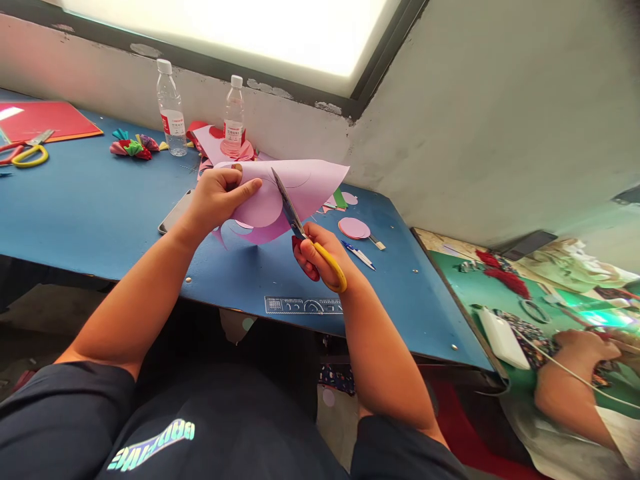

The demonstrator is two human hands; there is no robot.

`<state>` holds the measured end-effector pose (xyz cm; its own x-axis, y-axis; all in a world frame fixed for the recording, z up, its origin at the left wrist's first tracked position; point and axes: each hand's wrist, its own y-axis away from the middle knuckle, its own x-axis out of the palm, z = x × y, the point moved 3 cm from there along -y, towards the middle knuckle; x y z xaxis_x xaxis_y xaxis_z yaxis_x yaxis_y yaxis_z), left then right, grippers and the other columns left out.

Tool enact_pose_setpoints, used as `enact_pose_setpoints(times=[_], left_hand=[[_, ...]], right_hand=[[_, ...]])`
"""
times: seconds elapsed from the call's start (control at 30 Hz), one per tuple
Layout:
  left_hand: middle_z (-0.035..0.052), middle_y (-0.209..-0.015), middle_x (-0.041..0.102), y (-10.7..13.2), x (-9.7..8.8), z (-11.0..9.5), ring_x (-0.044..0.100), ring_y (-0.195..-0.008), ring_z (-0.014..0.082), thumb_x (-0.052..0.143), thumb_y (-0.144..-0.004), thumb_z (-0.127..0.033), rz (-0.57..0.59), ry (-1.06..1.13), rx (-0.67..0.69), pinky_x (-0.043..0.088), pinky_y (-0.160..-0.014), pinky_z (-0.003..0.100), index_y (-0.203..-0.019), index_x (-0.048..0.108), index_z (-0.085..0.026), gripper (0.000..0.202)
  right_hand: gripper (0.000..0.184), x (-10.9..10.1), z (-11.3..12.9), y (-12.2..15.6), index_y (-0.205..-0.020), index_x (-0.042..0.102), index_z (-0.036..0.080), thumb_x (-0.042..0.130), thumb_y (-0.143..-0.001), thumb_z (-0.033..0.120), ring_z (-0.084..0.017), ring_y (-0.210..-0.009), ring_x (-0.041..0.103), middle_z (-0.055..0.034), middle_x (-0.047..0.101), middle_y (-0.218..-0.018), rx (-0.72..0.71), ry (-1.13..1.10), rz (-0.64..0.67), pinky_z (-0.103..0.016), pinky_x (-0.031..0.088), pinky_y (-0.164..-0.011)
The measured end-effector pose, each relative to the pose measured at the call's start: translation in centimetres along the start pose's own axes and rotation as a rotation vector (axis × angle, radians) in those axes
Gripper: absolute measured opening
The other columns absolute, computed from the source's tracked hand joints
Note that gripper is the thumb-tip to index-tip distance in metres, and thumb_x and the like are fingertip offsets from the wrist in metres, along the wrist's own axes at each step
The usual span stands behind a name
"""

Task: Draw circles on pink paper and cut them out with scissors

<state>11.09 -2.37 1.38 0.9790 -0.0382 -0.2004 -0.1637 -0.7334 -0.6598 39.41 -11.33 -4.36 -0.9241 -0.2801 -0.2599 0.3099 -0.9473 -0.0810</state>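
My left hand [220, 197] pinches a sheet of lilac paper [313, 183] between thumb and fingers, holding it up above the blue table. The paper curls, has curved outlines on it, and a rounded, partly cut piece hangs at its lower edge. In my right hand [325, 257] is a pair of scissors [295, 217] with one yellow and one red handle loop. The blades point up and to the left and lie at the paper's cut edge. How far apart the blades are, I cannot tell.
Two plastic bottles [173, 123] stand by the wall near red and pink paper scraps. Lilac paper circles [354, 227], pens [359, 255] and a clear ruler [303, 305] lie on the blue table [100, 220]. Other scissors [31, 155] rest far left. Another person's hand [585, 347] is at right.
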Motion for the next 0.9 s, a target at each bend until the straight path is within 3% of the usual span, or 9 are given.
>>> enact_pose_setpoints(times=[0.37, 0.63, 0.8, 0.9], left_hand=[[-0.0031, -0.072, 0.035, 0.0, -0.1, 0.1, 0.029, -0.068, 0.0142, 0.091, -0.100, -0.043, -0.021, 0.033, 0.008, 0.019, -0.063, 0.037, -0.065, 0.040, -0.026, 0.064], [-0.0043, -0.069, 0.034, 0.0, -0.3, 0.9, 0.027, -0.064, 0.0132, 0.091, -0.103, -0.042, -0.032, 0.054, -0.033, 0.017, -0.059, 0.037, -0.066, 0.049, -0.025, 0.058], [-0.0039, -0.070, 0.038, -0.2, -0.4, 1.0, 0.029, -0.065, 0.0132, 0.091, -0.104, -0.040, -0.044, 0.047, -0.020, 0.019, -0.059, 0.036, -0.068, 0.057, -0.024, 0.053], [-0.0030, -0.072, 0.047, -0.2, -0.3, 1.2, 0.036, -0.067, 0.0144, 0.090, -0.105, -0.038, -0.070, 0.057, -0.009, 0.027, -0.061, 0.034, -0.075, 0.067, -0.024, 0.041]], right_hand=[[0.095, 0.1, 0.2, 0.2, -0.099, 0.047, 0.032, 0.088, -0.090, 0.117, -0.012, -0.059, 0.046, 0.0070, 0.054, -0.076, -0.009, -0.008, 0.007, -0.027, 0.033, -0.044], [0.093, 0.1, 0.3, 0.2, -0.099, 0.048, 0.032, 0.088, -0.091, 0.116, -0.011, -0.057, 0.043, 0.0079, 0.053, -0.077, 0.007, 0.006, 0.005, -0.028, 0.035, -0.045], [0.088, 0.1, 0.4, 0.3, -0.099, 0.048, 0.032, 0.089, -0.096, 0.109, -0.012, -0.057, 0.043, 0.0077, 0.052, -0.076, 0.014, 0.010, 0.009, -0.028, 0.035, -0.046], [0.087, 0.1, 0.3, 0.2, -0.100, 0.048, 0.032, 0.089, -0.097, 0.108, -0.012, -0.059, 0.044, 0.0070, 0.053, -0.077, 0.009, 0.014, -0.004, -0.027, 0.037, -0.047]])
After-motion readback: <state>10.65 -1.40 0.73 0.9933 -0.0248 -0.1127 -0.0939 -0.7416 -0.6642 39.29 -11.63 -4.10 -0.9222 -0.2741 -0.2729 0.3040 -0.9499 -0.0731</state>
